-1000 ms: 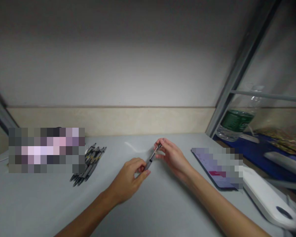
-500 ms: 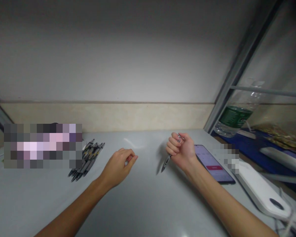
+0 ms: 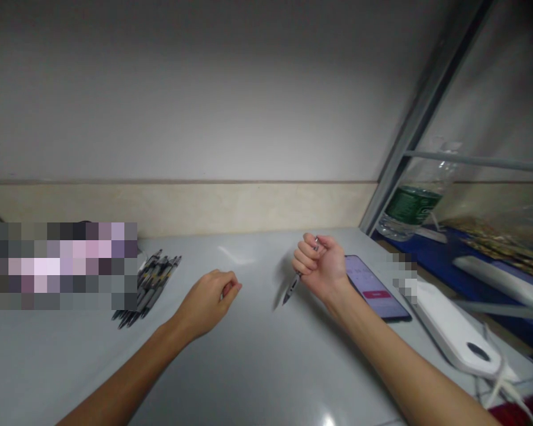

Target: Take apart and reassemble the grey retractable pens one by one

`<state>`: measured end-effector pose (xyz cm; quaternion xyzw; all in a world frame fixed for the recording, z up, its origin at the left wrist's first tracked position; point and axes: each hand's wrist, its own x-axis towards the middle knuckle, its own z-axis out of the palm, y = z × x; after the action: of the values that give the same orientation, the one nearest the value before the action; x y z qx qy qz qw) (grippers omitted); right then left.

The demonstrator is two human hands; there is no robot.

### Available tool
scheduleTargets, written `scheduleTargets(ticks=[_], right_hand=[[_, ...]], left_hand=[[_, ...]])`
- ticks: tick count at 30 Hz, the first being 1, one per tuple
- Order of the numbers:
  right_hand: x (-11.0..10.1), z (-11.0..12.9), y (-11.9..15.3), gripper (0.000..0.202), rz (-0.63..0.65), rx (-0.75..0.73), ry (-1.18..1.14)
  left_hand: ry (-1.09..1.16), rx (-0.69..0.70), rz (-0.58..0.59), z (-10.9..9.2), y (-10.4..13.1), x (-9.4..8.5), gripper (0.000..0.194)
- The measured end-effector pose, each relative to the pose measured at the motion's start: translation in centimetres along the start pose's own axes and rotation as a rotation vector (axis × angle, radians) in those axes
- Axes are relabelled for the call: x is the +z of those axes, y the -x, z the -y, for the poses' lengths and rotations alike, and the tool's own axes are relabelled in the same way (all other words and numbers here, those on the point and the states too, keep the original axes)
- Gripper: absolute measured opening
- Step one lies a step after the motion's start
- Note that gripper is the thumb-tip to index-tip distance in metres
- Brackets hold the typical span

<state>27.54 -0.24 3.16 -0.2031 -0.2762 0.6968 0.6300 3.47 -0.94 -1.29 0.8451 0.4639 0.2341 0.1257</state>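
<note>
My right hand (image 3: pixel 320 263), palm turned up, has its fingers wrapped round a grey pen (image 3: pixel 291 290). The pen's dark tip points down and to the left, just over the grey tabletop (image 3: pixel 249 367). My left hand (image 3: pixel 211 299) rests near the middle of the table with its fingers curled in; whether anything is inside cannot be made out. To its left lies a pile of several similar grey and black pens (image 3: pixel 148 290). Beside my right wrist, partly behind it, is a phone (image 3: pixel 375 290) with its screen lit.
A white device (image 3: pixel 453 331) with a cable lies at the right. Behind a metal rail (image 3: pixel 479 160) stands a bottle with a green label (image 3: pixel 413 205), tilted in view. Pixelated items cover the far left. A wall closes off the back.
The whole view has shifted, so the table and objects appear a little further left. Both hands keep nearly the same pose, and the pen remains in my right hand.
</note>
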Motion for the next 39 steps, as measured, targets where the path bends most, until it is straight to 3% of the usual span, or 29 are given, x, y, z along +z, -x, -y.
scheduleTargets(ticks=[4, 10, 16, 23, 30, 39], right_hand=[[-0.25, 0.02, -0.17, 0.029, 0.040, 0.020, 0.011], [0.20, -0.01, -0.12, 0.022, 0.017, 0.194, -0.011], [0.48, -0.05, 0.04, 0.025, 0.087, 0.298, 0.045], [0.53, -0.01, 0.08, 0.033, 0.118, 0.316, 0.050], [0.43, 0.00, 0.08, 0.020, 0.139, 0.309, 0.020], [0.56, -0.07, 0.22, 0.027, 0.159, 0.290, 0.006]], left_hand=[[-0.002, 0.007, 0.004, 0.07, -0.01, 0.08, 0.030], [-0.010, 0.017, 0.014, 0.13, 0.11, 0.21, 0.029], [-0.022, 0.018, 0.017, 0.29, 0.09, 0.37, 0.027], [-0.043, 0.009, 0.032, 0.17, 0.10, 0.40, 0.028], [-0.049, -0.004, 0.052, 0.18, 0.05, 0.35, 0.026], [-0.049, 0.000, 0.057, 0.03, 0.19, 0.31, 0.023]])
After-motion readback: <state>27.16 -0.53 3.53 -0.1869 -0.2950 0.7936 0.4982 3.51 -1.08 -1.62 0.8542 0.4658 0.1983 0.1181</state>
